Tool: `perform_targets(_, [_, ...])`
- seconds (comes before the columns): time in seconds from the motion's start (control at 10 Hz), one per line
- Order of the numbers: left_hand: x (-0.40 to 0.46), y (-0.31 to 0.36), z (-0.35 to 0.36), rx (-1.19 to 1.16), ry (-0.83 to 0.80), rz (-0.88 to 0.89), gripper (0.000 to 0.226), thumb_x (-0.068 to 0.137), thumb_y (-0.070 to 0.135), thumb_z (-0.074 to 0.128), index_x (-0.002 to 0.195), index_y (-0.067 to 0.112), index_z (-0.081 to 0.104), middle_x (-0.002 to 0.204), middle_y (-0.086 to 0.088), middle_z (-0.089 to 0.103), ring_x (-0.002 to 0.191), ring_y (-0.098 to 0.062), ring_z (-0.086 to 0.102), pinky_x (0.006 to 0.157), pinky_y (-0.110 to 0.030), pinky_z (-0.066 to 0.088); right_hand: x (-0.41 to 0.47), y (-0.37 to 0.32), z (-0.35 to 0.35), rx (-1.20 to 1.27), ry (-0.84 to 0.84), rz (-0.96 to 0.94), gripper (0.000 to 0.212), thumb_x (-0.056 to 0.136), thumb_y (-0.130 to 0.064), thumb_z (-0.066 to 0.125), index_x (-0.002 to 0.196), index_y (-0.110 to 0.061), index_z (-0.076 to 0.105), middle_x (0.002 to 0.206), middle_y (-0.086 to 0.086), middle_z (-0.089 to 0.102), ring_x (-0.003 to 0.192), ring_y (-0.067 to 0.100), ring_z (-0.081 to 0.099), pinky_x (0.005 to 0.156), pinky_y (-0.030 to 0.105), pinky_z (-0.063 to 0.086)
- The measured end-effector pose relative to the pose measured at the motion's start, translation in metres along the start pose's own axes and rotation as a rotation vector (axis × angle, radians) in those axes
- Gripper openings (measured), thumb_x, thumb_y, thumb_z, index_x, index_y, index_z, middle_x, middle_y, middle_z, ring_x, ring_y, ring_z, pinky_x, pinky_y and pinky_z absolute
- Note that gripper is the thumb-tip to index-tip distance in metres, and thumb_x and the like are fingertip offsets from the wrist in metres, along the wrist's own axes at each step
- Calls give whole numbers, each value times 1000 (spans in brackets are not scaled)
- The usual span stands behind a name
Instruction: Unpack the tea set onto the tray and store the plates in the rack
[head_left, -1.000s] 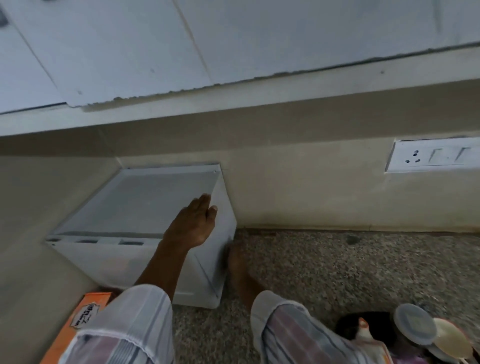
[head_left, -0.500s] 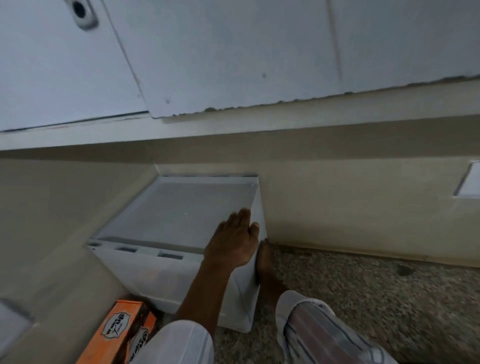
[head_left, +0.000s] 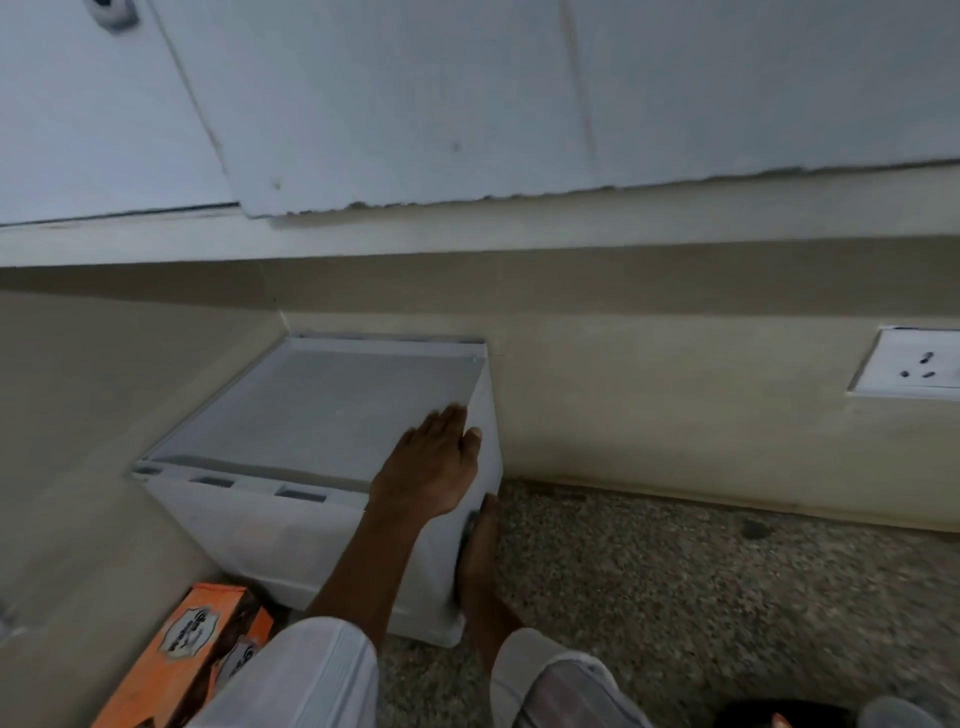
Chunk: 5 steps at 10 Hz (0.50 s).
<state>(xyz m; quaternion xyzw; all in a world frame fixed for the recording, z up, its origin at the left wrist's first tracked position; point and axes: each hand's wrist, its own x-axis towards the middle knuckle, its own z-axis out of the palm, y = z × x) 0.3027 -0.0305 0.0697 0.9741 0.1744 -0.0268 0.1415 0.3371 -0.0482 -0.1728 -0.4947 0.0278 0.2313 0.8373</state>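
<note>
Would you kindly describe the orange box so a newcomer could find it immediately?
Start at the large white plastic container in the corner of the speckled stone counter. The orange cardboard box lies just in front of it, by the left wall. It alone is orange, with an oval black-and-white label.

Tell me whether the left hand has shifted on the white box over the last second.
Yes. The left hand has slid back from the white box's rear right corner toward its front edge.

Beige wall (head_left: 649, 415), speckled stone counter (head_left: 675, 597)
</note>
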Motion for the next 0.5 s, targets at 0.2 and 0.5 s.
perform_targets(0.2, [-5,6,-7,-17,44,1,59,105,44,17,158,16,13,166,0,14,153,-15,14,125,-33,7,-38,-70,-16,-483,-53,-19,53,108,-44,29,158,-24,28,162,-1,32,148,23,34,121,40,29])
perform_targets(0.5, [-28,14,-8,28,352,73,66,95,57,21,128,18,62,140,-6,57,125,-28,55,101,-42,45,-92,-142,-85,-1091,-131,-177,56,102,-51,34,136,-11,55,145,14,48,126,29,53,106,37,45])
